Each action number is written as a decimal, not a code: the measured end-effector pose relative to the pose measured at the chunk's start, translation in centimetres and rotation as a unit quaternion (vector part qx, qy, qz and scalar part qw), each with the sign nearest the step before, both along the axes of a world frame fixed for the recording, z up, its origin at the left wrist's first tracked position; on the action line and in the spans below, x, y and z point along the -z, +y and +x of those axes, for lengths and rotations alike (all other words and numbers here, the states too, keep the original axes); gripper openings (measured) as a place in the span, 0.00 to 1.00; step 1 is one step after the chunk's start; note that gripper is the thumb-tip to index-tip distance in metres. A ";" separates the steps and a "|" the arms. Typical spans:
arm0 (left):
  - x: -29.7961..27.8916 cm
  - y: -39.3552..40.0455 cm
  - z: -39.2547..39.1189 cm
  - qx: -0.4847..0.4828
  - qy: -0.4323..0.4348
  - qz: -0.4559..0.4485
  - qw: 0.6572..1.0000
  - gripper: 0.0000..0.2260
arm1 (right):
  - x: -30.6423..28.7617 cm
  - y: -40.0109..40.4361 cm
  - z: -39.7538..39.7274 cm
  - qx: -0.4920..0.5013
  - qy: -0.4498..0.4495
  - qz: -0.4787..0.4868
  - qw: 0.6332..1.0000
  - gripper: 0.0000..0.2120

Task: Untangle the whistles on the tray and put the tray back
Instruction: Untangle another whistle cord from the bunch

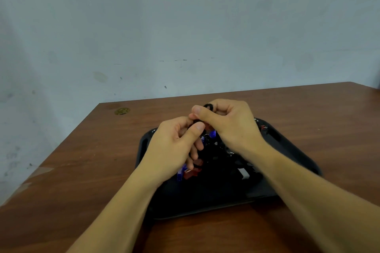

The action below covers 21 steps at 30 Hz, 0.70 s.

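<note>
Head view, both hands' fingers (pixel 198 129) pinching black whistle cords (pixel 208 107) above tray (pixel 287 144), table (pixel 82 160) bare around

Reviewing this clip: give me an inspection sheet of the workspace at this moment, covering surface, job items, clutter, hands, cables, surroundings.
Surface: brown wooden table, bits of tape at its left edge.
Job's things: black tray on the table; red whistles and blue whistles hanging in a tangle of black cords lifted above it.
Clutter: small round gold object near the table's far left corner.
Hands: left hand and right hand both pinch the cords.
Cables: nothing seen apart from the whistle cords.
Surroundings: scuffed pale wall behind the table.
</note>
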<state>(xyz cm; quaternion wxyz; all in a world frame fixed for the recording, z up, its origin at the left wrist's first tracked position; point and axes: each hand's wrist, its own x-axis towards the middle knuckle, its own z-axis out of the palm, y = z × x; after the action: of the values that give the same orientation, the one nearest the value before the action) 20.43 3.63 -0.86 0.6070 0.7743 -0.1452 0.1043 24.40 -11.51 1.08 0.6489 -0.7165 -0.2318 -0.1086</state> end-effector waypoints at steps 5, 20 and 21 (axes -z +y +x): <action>0.4 0.3 0.4 -0.099 -0.124 0.142 0.977 0.07 | -3.3 -0.8 0.9 -0.040 -0.036 -0.173 0.983 0.12; -0.1 -1.7 -0.4 0.017 -0.053 -0.169 0.984 0.08 | -3.1 -0.1 0.4 -0.067 0.031 -0.041 0.996 0.10; -0.1 -1.9 -0.4 0.033 -0.025 -0.205 0.978 0.08 | -2.8 0.0 0.4 -0.065 0.033 -0.038 0.997 0.10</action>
<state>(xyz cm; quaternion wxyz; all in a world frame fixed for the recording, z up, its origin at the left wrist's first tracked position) 20.06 1.73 -0.76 0.7519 0.6257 -0.1610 0.1309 24.76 -11.55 3.88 0.6340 -0.7274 -0.2605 -0.0337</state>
